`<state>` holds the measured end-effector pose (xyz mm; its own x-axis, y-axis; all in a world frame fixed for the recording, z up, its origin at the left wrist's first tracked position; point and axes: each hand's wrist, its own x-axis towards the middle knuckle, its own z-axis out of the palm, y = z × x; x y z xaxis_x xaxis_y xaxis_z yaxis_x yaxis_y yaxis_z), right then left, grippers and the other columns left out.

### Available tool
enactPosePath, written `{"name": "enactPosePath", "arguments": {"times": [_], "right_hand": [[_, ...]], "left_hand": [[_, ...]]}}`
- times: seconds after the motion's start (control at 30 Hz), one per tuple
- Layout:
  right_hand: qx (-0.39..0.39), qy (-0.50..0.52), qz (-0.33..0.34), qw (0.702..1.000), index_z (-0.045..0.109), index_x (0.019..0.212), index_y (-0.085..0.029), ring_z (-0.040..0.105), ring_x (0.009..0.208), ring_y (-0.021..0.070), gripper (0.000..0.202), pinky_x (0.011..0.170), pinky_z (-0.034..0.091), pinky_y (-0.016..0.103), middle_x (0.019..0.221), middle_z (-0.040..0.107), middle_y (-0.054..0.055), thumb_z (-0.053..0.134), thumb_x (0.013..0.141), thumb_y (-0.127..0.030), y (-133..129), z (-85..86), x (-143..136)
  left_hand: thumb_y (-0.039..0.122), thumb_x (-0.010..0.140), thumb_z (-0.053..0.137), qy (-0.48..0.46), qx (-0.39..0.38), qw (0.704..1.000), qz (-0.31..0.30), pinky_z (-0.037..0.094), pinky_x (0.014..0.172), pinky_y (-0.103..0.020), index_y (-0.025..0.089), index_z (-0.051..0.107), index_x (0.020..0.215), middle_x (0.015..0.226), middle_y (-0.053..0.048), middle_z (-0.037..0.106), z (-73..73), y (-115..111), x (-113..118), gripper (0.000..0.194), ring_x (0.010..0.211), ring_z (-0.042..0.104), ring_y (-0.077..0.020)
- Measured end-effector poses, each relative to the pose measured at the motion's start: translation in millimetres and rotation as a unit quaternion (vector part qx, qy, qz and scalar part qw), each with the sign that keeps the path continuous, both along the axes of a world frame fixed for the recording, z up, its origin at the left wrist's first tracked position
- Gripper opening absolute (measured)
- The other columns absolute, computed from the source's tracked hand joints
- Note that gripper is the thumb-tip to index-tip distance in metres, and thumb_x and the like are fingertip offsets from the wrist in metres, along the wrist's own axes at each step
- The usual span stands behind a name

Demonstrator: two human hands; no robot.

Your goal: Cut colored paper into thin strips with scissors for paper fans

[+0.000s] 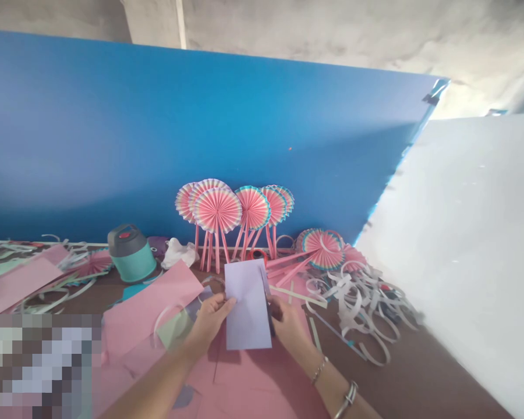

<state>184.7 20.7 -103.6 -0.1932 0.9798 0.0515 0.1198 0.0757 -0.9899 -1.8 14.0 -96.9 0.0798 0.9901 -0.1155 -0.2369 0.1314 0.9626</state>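
Upright paper fans (217,210) stand behind the loose paper sheets (152,305).

no readable txt, no legible labels, brands, nos. or signs on any surface in view, blurred patch at lower L too pixelated to read

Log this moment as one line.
left hand: pinching lavender sheet, left edge | right hand: dark tool, likely scissors, at sheet's right edge | behind: pink pleated fans upright
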Motion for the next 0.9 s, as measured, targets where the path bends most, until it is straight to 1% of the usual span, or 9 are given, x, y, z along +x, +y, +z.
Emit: {"name": "enactPosePath", "arguments": {"times": [0.07,0.2,0.37,0.57,0.77,0.9], "right_hand": [[-0.001,0.003,-0.002,1.000,0.063,0.088,-0.020,0.054,0.050,0.0167,0.024,0.051,0.045,0.028,0.057,0.061,-0.001,0.054,0.067,-0.022,0.5,0.5,0.7],[-0.002,0.004,-0.008,1.000,0.063,0.089,-0.019,0.048,0.044,0.0137,0.025,0.048,0.043,0.026,0.050,0.055,-0.004,0.053,0.066,-0.021,1.0,0.2,0.7],[-0.022,0.047,0.005,0.999,0.062,0.090,-0.016,0.048,0.046,0.0119,0.026,0.044,0.037,0.022,0.053,0.053,-0.004,0.053,0.066,-0.019,-0.8,0.9,-1.2],[-0.023,0.025,-0.009,0.999,0.062,0.090,-0.015,0.045,0.044,0.0109,0.027,0.042,0.034,0.020,0.051,0.051,-0.005,0.052,0.065,-0.018,-2.0,5.5,-1.2],[-0.017,0.023,-0.007,1.000,0.062,0.087,-0.015,0.046,0.045,0.0106,0.024,0.042,0.034,0.020,0.053,0.054,-0.004,0.052,0.066,-0.020,-2.1,5.3,-1.0],[-0.008,0.005,-0.013,1.000,0.063,0.089,-0.015,0.050,0.047,0.0129,0.026,0.044,0.037,0.022,0.053,0.057,-0.002,0.051,0.066,-0.022,-2.8,6.3,-0.6]], "left_hand": [[0.046,0.068,0.070,0.008,0.006,1.000,-0.008,0.050,0.066,-0.032,0.014,0.068,0.084,0.077,-0.007,0.073,1.3,-1.1,0.8,0.036,0.070,0.067,-0.0233],[0.047,0.068,0.069,0.018,0.006,1.000,-0.024,0.050,0.067,-0.032,0.014,0.068,0.081,0.075,-0.007,0.073,2.0,-2.5,1.5,0.035,0.069,0.066,-0.0223],[0.049,0.065,0.071,0.021,-0.002,1.000,-0.023,0.049,0.065,-0.030,0.015,0.066,0.074,0.072,-0.006,0.072,0.8,-3.0,1.6,0.035,0.069,0.065,-0.0219],[0.049,0.066,0.070,0.024,-0.001,0.999,-0.027,0.049,0.065,-0.030,0.014,0.067,0.079,0.072,-0.006,0.072,1.4,-2.6,1.2,0.037,0.069,0.065,-0.0215],[0.049,0.066,0.070,0.030,-0.002,0.999,-0.028,0.048,0.065,-0.030,0.015,0.066,0.076,0.071,-0.006,0.072,1.3,-2.1,1.8,0.036,0.069,0.065,-0.0217],[0.049,0.067,0.069,0.028,0.002,0.999,-0.033,0.048,0.065,-0.030,0.014,0.066,0.078,0.070,-0.005,0.071,-0.9,-1.0,1.2,0.037,0.067,0.064,-0.0210]]}}
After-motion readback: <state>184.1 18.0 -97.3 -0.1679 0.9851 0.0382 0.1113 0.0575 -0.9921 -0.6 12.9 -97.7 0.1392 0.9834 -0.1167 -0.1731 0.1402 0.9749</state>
